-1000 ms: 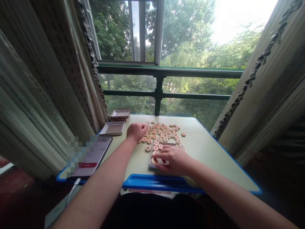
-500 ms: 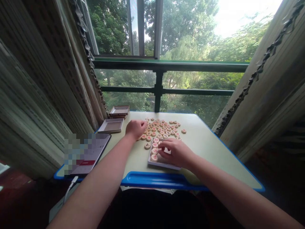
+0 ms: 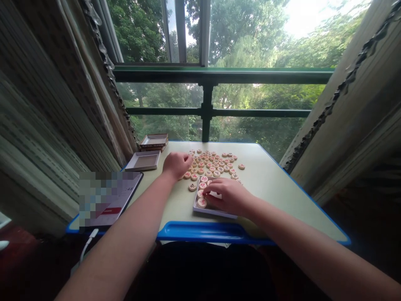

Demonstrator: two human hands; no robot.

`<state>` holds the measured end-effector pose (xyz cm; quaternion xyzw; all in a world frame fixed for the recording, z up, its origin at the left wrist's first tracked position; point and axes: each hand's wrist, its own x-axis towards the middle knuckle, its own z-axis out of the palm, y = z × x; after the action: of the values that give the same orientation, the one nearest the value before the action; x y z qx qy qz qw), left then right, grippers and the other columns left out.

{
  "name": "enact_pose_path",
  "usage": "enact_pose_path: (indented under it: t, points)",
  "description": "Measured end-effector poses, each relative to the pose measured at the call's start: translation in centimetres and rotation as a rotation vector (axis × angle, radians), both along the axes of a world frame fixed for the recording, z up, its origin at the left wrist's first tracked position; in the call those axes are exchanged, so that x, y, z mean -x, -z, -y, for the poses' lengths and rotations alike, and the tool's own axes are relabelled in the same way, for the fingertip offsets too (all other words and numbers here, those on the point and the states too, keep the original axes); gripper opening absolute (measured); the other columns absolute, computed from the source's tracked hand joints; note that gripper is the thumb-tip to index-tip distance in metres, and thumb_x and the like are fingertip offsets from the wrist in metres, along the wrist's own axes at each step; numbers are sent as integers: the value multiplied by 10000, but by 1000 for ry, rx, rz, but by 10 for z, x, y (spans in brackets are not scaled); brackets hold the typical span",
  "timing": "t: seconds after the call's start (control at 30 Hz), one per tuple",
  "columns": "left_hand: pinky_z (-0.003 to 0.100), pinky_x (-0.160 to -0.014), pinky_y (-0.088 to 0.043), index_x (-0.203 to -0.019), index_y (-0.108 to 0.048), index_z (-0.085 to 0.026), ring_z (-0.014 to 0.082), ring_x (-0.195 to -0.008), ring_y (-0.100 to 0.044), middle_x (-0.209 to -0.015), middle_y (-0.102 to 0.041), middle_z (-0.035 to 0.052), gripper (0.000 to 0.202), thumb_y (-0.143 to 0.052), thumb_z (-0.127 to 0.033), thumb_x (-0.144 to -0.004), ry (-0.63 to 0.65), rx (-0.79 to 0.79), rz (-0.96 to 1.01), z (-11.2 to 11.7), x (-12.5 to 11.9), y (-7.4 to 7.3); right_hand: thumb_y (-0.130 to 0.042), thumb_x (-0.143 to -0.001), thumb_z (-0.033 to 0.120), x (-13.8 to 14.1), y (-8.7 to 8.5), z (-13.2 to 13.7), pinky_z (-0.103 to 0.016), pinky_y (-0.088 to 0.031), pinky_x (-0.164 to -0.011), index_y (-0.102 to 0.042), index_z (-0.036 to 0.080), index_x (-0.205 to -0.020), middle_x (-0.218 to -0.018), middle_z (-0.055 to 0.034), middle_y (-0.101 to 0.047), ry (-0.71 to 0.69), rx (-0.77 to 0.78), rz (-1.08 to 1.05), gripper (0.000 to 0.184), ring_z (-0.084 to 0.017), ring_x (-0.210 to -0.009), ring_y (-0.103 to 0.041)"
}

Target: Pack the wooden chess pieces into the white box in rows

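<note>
Several round wooden chess pieces (image 3: 216, 162) with red and dark characters lie scattered on a pale table (image 3: 269, 188). My left hand (image 3: 177, 164) rests curled at the left edge of the pile, fingers closed on a piece I cannot make out. My right hand (image 3: 227, 195) lies over a shallow white tray (image 3: 200, 209) near the table's front edge, its fingertips pinched on a piece at the tray's left side. A few pieces (image 3: 202, 202) sit in a column inside the tray.
An open shallow box (image 3: 144, 161) and a second stacked box (image 3: 154, 141) stand at the table's far left. A phone (image 3: 108, 200) with a white cable lies at the left front corner. A blue lip (image 3: 203, 232) runs along the front edge. A green window railing (image 3: 219, 76) is behind.
My right hand has shifted slightly up the tray's left column. The left hand stays at the pile's edge. The camera tilted up a little.
</note>
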<state>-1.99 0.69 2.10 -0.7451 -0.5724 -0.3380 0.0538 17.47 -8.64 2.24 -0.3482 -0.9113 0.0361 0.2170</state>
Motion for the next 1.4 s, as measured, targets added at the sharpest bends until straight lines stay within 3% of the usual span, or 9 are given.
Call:
enact_pose_path:
  t: [0.33,0.53,0.73,0.97,1.2,1.4]
  points:
    - [276,-500,-221,-477,-593,-145,117,-455,-370,-471,-560,56,427,-429,-366,-804,8,3,-31,0,-1,0,-560,-845,304,0,4,-2,-223,-399,-615,-685,205,-840,-817,-48,-663,16,1,6,160,-133,-712,-583]
    - [277,-511,-226,-493,-616,-149,126,-474,-395,-491,-579,61,442,-419,-375,-818,7,10,-48,0,-2,0,-561,-845,277,0,4,-1,-216,-382,-603,-680,203,-821,-779,-41,-658,-2,-11,-14,142,-125,-693,-572]
    - [278,-513,-217,-490,-609,-152,129,-483,-390,-493,-579,61,438,-424,-380,-815,-5,21,-52,1,-3,0,-554,-812,209,-2,2,1,-225,-370,-599,-650,188,-814,-772,-28,-659,79,-76,-42,98,-124,-671,-562]
    - [277,-513,-212,-496,-611,-157,133,-487,-399,-505,-593,64,433,-424,-384,-814,-20,34,-52,1,-3,0,-592,-765,220,-2,-8,10,-216,-338,-546,-633,195,-696,-695,-5,-624,19,-42,25,84,-115,-652,-544]
    - [278,-513,-213,-497,-615,-160,129,-473,-391,-502,-590,61,444,-415,-398,-814,-9,30,-40,-1,-2,1,-587,-775,209,-1,-8,9,-219,-358,-568,-639,189,-665,-665,-9,-623,-55,-29,0,123,-115,-643,-523]
    - [277,-506,-211,-469,-568,-155,119,-463,-367,-462,-536,43,507,-378,-451,-834,38,26,15,-1,0,0,-607,-761,212,-2,-3,2,-219,-346,-569,-653,189,-718,-718,-16,-633,44,-22,40,67,-123,-675,-532]
